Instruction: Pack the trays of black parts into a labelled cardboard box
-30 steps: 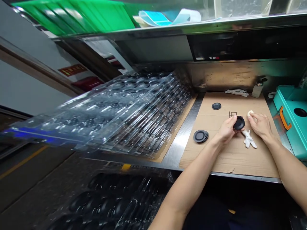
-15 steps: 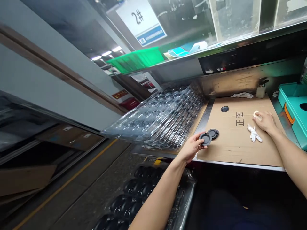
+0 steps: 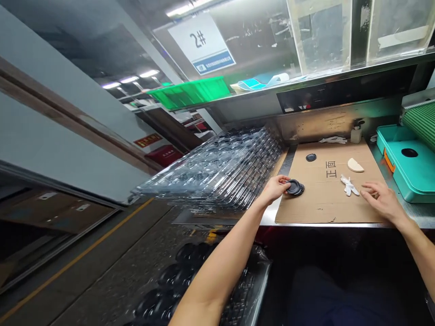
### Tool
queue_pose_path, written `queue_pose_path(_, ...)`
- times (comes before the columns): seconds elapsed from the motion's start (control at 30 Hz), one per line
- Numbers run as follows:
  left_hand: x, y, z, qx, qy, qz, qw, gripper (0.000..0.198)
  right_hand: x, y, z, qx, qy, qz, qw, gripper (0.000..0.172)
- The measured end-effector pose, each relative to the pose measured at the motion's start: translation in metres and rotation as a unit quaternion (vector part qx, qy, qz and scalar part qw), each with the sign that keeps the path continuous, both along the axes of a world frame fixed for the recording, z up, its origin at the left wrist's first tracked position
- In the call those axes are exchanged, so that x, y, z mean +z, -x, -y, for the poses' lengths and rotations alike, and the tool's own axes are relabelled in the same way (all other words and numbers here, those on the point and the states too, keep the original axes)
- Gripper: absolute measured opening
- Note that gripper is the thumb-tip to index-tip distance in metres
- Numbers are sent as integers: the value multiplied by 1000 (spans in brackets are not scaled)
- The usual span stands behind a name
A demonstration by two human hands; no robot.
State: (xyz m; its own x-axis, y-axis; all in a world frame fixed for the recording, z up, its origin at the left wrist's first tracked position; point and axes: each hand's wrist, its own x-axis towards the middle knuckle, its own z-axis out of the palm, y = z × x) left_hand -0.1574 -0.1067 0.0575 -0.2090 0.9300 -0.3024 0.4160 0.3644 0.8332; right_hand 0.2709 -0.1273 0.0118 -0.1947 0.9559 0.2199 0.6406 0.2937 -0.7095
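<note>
At the left edge of the cardboard sheet [image 3: 312, 203], my left hand [image 3: 274, 188] pinches the rim of a round black disc [image 3: 292, 186]. That disc lies on or just over a small stack of similar black discs [image 3: 299, 192]; whether it rests on them I cannot tell. My right hand [image 3: 382, 200] is over the cardboard's right side, fingers spread and holding nothing. Close to its fingertips lies a crumpled white glove-like piece [image 3: 349, 186]. Behind that is a cream half-round pad [image 3: 355, 165]. Another black disc [image 3: 311, 157] lies alone farther back.
Stacked clear plastic trays [image 3: 217, 167] stand left of the cardboard. A teal box [image 3: 408, 158] with an orange latch is on the right, beside a green ribbed belt [image 3: 423, 120]. Below, at left, are trays of black parts [image 3: 170, 280]. A small bottle [image 3: 356, 134] stands at the back.
My right hand has let go of the cream pad and drawn back toward me. My left hand has brought its black disc onto or just over the stack. The view has shifted somewhat.
</note>
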Motion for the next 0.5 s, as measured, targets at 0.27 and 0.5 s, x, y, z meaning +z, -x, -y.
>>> queue_pose_path(0.27, -7, -3, -9, -91, 6, -156, 984, 44, -17, -1, 45, -64, -8, -36, 997, 32)
queue_pose_path(0.5, 5, -8, -7, -304, 4, -204, 931, 102, 0, 12, 50, -94, -60, -21, 994, 34)
